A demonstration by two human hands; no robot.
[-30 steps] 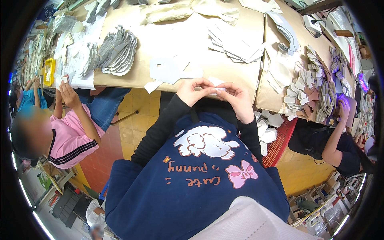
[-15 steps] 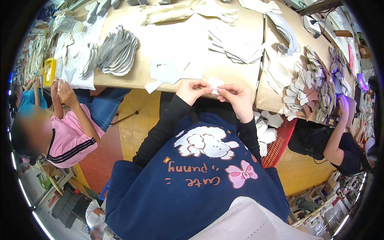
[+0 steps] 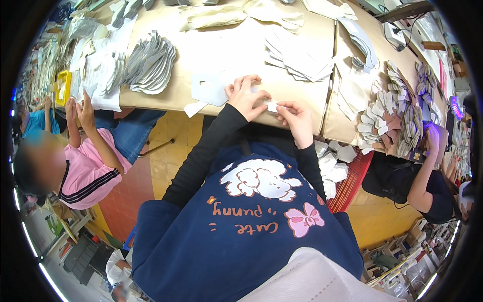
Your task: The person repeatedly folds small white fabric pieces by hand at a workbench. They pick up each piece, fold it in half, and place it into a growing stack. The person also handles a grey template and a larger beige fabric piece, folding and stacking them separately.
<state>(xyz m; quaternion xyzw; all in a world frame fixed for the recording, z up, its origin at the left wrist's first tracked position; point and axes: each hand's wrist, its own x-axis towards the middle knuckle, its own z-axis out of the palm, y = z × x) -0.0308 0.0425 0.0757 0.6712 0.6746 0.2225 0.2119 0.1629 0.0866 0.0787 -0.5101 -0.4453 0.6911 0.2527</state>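
A small white piece [image 3: 271,106], too small to tell its kind, spans the gap between my hands just above the table's near edge. My left hand [image 3: 245,98] closes on its left end with thumb and forefinger, the other fingers raised over the table. At its right end, my right hand [image 3: 297,119] pinches it with thumb and fingertips. Just left of my left hand lies a flat pale grey-white sheet [image 3: 209,90] with a cut-out slot. A smaller white scrap [image 3: 194,108] pokes over the table edge beside that sheet.
On the brown-covered table [image 3: 221,55] lie a stack of grey cut pieces [image 3: 149,65], white sheets [image 3: 297,55], and many small pieces at the right. A red basket [image 3: 352,183] with white scraps stands below. One person in pink [image 3: 93,166] sits left; another in black works at right.
My left hand has turned, its outer fingers lifting up and over the sheet. My right hand has shifted slightly, and the white piece now lies lower and flatter between the fingers.
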